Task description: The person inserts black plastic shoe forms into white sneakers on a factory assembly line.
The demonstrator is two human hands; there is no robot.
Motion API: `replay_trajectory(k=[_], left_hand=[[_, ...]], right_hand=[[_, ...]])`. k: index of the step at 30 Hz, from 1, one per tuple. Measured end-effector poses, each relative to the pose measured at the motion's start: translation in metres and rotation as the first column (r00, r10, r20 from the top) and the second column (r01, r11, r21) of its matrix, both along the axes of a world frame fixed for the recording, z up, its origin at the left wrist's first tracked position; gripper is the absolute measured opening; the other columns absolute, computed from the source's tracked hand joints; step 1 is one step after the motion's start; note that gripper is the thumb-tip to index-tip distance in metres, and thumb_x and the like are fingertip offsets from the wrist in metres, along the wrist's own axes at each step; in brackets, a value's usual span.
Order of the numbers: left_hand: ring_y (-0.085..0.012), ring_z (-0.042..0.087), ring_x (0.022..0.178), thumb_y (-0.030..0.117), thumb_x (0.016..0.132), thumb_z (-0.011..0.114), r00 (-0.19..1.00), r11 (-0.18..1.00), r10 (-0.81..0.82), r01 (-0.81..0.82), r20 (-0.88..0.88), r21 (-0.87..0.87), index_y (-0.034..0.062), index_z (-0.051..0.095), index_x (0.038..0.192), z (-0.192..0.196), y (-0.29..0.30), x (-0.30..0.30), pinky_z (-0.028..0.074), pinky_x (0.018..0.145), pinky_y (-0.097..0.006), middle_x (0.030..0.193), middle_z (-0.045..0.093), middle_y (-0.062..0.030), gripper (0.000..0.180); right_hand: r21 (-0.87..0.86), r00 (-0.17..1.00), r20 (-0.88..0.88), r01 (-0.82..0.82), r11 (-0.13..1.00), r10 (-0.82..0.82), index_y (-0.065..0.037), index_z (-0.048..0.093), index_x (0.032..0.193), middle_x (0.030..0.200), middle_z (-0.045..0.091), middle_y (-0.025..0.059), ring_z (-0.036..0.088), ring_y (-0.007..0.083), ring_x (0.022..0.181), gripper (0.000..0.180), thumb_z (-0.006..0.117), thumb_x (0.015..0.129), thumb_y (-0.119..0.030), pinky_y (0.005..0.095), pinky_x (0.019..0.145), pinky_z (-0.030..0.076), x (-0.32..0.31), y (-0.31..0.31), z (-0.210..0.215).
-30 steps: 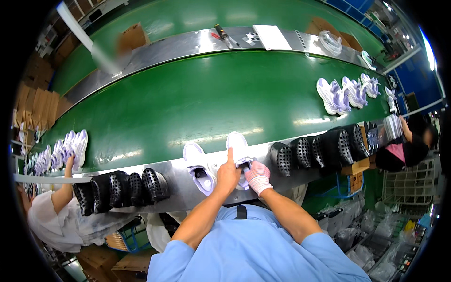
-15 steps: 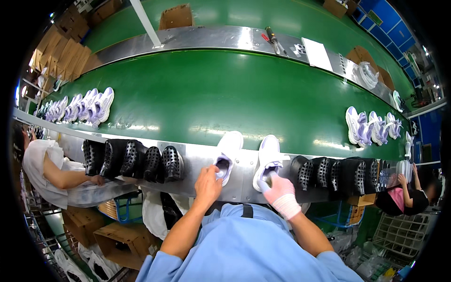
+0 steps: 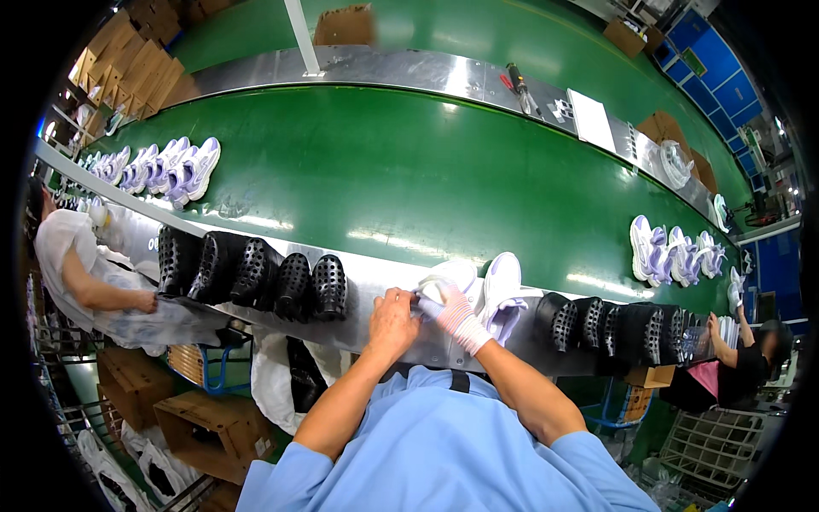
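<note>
Two white shoes with pale lilac trim lie on the steel ledge in front of me. Both my hands work on the left white shoe (image 3: 445,280): my bare left hand (image 3: 394,317) grips its near end, and my right hand (image 3: 452,311), in a white and pink glove, holds it from the right. The right white shoe (image 3: 502,288) rests untouched just beside my right wrist. Black perforated shoe moulds (image 3: 252,275) stand in a row left of my hands, and more black moulds (image 3: 616,326) stand to the right.
A wide green conveyor belt (image 3: 409,179) runs beyond the ledge, carrying white and lilac shoes at far left (image 3: 162,167) and at right (image 3: 674,254). A person (image 3: 94,273) sits at my left, another person (image 3: 742,363) at my right. Cardboard boxes (image 3: 200,418) sit below.
My hands came together: the left hand stayed on the left shoe and the right hand left the right shoe to join it. My view shifted further left.
</note>
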State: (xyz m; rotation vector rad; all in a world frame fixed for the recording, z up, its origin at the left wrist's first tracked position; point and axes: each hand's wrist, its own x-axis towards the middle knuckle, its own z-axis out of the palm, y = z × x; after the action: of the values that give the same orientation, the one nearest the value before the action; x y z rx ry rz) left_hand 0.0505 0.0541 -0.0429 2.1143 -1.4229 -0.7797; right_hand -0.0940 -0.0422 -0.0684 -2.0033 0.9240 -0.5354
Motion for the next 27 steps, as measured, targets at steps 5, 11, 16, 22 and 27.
replay_trajectory(k=[5, 11, 16, 22, 27], left_hand=[[-0.0346, 0.056, 0.103, 0.040, 0.085, 0.075, 0.979, 0.989, 0.107, -0.086, 0.172, -0.121, 0.0050, 0.079, 0.083, 0.018, 0.014, -0.005, 0.042, 0.090, -0.048, 0.104, 0.069, -0.0147, 0.036], [-0.0386, 0.061, 0.091, 0.043, 0.087, 0.072, 0.990, 0.997, 0.071, -0.067, 0.124, -0.037, 0.0074, 0.080, 0.081, -0.002, -0.015, -0.024, 0.046, 0.083, -0.049, 0.095, 0.071, -0.0186, 0.037], [-0.0393, 0.060, 0.084, 0.028, 0.088, 0.073, 0.987, 0.980, -0.062, 0.088, 0.145, -0.178, 0.0037, 0.071, 0.079, -0.022, -0.008, 0.007, 0.048, 0.079, -0.048, 0.088, 0.069, -0.0173, 0.026], [-0.0311, 0.060, 0.087, 0.018, 0.081, 0.078, 0.925, 0.916, -0.201, 0.294, 0.321, -0.274, 0.0048, 0.069, 0.081, -0.022, 0.005, 0.029, 0.046, 0.081, -0.045, 0.082, 0.066, -0.0104, 0.016], [-0.0327, 0.059, 0.087, 0.015, 0.081, 0.078, 0.953, 0.922, -0.199, 0.261, 0.228, -0.285, 0.0057, 0.067, 0.083, -0.018, 0.022, 0.027, 0.044, 0.080, -0.046, 0.083, 0.065, -0.0119, 0.015]], right_hand=[[0.561, 0.935, 0.146, 0.190, 0.805, -0.322, -0.004, 0.072, 0.118, 0.107, 0.071, 0.0029, 0.060, 0.0112, 0.098, 0.032, 0.069, 0.099, -0.029, 0.0294, 0.091, 0.049, -0.021, -0.003, 0.025], [0.572, 0.986, 0.028, 0.118, 0.812, -0.162, -0.003, 0.074, 0.115, 0.107, 0.072, 0.0048, 0.062, 0.0143, 0.102, 0.041, 0.063, 0.103, -0.040, 0.0337, 0.097, 0.048, -0.032, -0.006, 0.017], [0.561, 0.995, 0.018, 0.068, 0.825, -0.095, -0.005, 0.074, 0.114, 0.105, 0.073, 0.0053, 0.062, 0.0152, 0.098, 0.043, 0.059, 0.105, -0.044, 0.0340, 0.096, 0.048, -0.043, -0.010, 0.013], [0.452, 0.999, 0.015, 0.036, 0.891, -0.048, -0.001, 0.074, 0.105, 0.099, 0.074, 0.0137, 0.065, 0.0239, 0.095, 0.046, 0.056, 0.106, -0.043, 0.0363, 0.092, 0.050, -0.036, -0.005, 0.025], [0.457, 0.996, 0.073, 0.011, 0.890, -0.050, 0.001, 0.073, 0.102, 0.096, 0.073, 0.0156, 0.065, 0.0267, 0.090, 0.045, 0.060, 0.103, -0.043, 0.0376, 0.089, 0.051, -0.035, -0.010, 0.013]])
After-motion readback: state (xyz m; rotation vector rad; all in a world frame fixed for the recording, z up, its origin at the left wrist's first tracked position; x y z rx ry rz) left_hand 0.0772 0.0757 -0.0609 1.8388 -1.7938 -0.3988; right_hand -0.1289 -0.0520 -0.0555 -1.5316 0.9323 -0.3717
